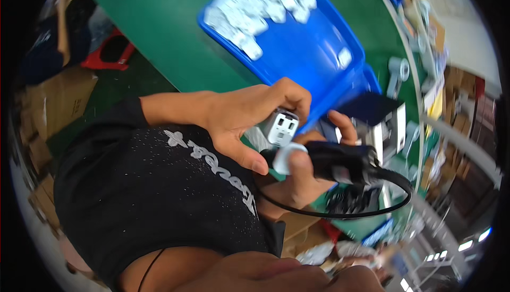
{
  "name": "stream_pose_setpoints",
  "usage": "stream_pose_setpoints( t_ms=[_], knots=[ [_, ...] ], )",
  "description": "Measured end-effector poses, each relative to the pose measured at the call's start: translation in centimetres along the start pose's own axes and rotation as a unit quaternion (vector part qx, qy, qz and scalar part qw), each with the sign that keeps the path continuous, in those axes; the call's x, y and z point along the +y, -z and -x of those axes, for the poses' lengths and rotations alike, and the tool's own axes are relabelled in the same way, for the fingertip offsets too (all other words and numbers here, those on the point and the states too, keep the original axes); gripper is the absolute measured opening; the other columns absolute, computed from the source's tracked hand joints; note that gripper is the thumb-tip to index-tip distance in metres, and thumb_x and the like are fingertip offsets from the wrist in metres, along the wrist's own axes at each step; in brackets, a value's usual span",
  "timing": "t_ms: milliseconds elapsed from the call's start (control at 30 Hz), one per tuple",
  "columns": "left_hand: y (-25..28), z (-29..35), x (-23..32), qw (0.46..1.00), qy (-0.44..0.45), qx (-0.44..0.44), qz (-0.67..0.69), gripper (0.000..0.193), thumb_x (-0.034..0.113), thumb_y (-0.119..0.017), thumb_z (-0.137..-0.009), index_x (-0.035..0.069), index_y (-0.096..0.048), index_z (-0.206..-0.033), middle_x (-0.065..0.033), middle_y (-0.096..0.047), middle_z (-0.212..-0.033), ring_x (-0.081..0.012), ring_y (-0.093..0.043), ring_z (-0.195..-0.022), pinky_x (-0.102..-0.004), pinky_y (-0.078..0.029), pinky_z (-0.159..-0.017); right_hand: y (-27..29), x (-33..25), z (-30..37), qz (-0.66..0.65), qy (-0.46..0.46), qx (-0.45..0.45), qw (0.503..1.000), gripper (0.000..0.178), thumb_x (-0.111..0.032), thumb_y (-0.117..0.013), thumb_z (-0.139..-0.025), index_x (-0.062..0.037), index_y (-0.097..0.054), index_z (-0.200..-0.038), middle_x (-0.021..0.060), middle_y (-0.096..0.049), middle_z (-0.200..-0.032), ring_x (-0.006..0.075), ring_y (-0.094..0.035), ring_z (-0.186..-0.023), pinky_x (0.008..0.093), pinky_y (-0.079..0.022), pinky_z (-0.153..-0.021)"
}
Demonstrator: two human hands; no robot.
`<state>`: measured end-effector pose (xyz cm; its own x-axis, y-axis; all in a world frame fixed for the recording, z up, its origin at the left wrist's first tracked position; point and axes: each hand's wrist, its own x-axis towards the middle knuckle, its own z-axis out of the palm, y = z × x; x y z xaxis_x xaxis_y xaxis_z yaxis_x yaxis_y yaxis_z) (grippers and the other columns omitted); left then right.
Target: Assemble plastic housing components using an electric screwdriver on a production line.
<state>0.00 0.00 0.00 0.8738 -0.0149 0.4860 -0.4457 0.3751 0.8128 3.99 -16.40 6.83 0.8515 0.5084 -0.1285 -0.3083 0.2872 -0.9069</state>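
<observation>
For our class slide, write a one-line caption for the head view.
Left hand holds a white gadget, right hand a corded black tool, near a blue tray.

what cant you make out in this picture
In the head view:
Left hand: some fingers, hidden behind the white piece.
Right hand: palm, covered by the black tool.
Blue tray: far end, cut off by the upper edge.
White parts in it: exact count, lost to blur and overlap.
</observation>
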Motion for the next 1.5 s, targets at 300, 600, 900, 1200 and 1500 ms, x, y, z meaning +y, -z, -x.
stream_pose_setpoints(
  t_ms=[300, 600, 900, 1200, 1500],
  knots=[
    [-2.9, -2.4, -8.6, 0.966, 0.023, -0.198, -0.165, 0.059, 0.035, -0.066, -0.088, 0.001, -0.043, -0.129, -0.0176, -0.062, -0.11, -0.0398, -0.061, -0.093, -0.0469, -0.049, -0.081, 8.1, 0.1, 1.3, 0.261, 0.079, 0.19, 0.943, 0.056, -0.033, -0.091, -0.071, -0.0007, -0.057, -0.103, 0.0077, -0.064, -0.079, 0.0145, -0.061, -0.075, 0.0276, -0.05, -0.073],
    [-4.1, -2.1, -11.3, 0.954, -0.093, -0.123, -0.255, 0.058, 0.051, -0.063, -0.089, 0.002, -0.058, -0.119, -0.0127, -0.065, -0.102, -0.0317, -0.065, -0.077, -0.0392, -0.053, -0.066, 13.2, -5.7, -6.0, 0.196, 0.39, 0.282, 0.855, 0.048, -0.055, -0.056, -0.09, -0.0071, -0.053, -0.095, 0.0094, -0.055, -0.062, 0.0171, -0.048, -0.043, 0.0342, -0.044, -0.044],
    [-3.1, -1.8, -11.6, 0.952, -0.106, -0.115, -0.264, 0.062, 0.058, -0.056, -0.093, -0.003, -0.059, -0.108, -0.0133, -0.066, -0.092, -0.0288, -0.064, -0.071, -0.0357, -0.05, -0.058, 7.9, -8.0, 1.5, 0.138, 0.296, -0.009, 0.945, 0.035, -0.038, -0.059, -0.092, -0.0043, -0.055, -0.1, 0.0034, -0.049, -0.064, 0.0148, -0.049, -0.047, 0.0324, -0.042, -0.046],
    [-3.9, -2.2, -11.7, 0.954, -0.08, -0.143, -0.253, 0.063, 0.058, -0.061, -0.091, -0.002, -0.06, -0.11, -0.0138, -0.067, -0.095, -0.0284, -0.066, -0.073, -0.0353, -0.05, -0.057, 5.6, -11.2, 4.0, 0.322, 0.188, 0.087, 0.924, 0.027, -0.022, -0.047, -0.099, -0.0142, -0.033, -0.078, -0.0066, -0.033, -0.053, 0.0096, -0.038, -0.042, 0.0278, -0.038, -0.043],
    [-4.4, -2.2, -12.2, 0.949, -0.131, -0.105, -0.267, 0.063, 0.058, -0.057, -0.093, -0.003, -0.06, -0.11, -0.0124, -0.065, -0.09, -0.0253, -0.065, -0.07, -0.0324, -0.048, -0.053, 5.9, -9.1, 2.6, 0.169, 0.217, 0.071, 0.959, 0.02, -0.02, -0.049, -0.099, -0.0121, -0.041, -0.081, -0.0056, -0.04, -0.059, 0.0107, -0.042, -0.046, 0.0284, -0.04, -0.048]
  ],
)
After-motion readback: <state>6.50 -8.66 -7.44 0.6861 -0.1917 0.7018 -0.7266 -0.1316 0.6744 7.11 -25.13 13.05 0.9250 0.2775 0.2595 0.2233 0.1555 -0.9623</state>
